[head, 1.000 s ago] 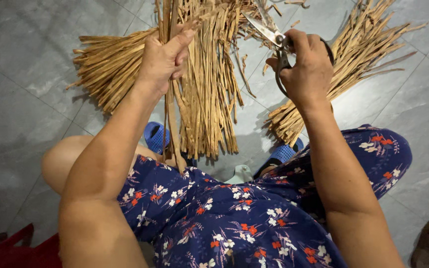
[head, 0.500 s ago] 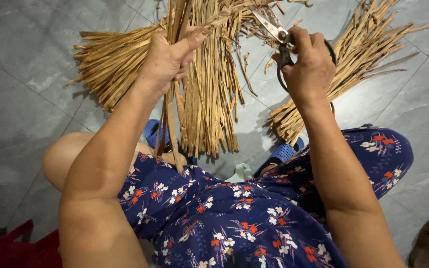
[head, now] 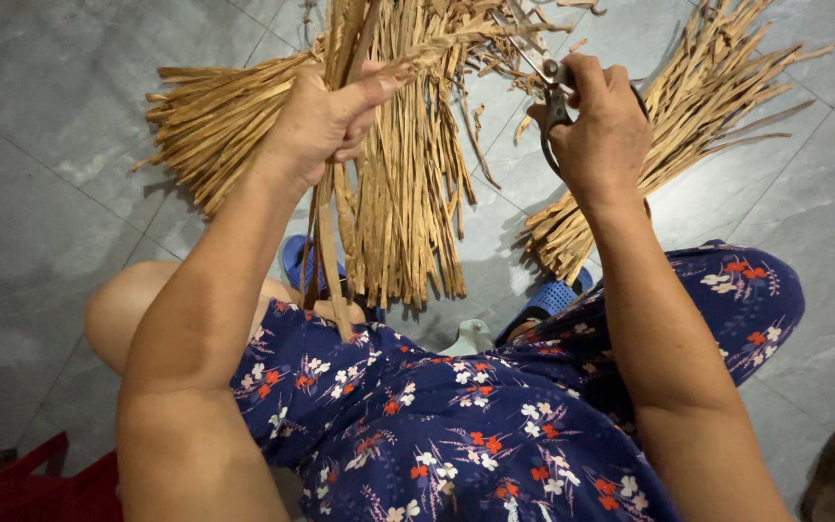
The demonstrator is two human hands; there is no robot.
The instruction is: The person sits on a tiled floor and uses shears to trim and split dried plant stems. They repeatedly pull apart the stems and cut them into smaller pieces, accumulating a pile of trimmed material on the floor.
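L hand (head: pixel 326 121) fisted round bunch of dried straw strips (head: pixel 340 208), long axis running near-to-far thru fist. Just R of its thumb, frayed strip ends. R hand (head: pixel 603 130) closed thru scissors (head: pixel 538 72) handles, blades nearest those ends.

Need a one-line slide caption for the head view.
Left hand grips a bunch of tan dried strips while right hand works metal scissors above grey floor tiles.
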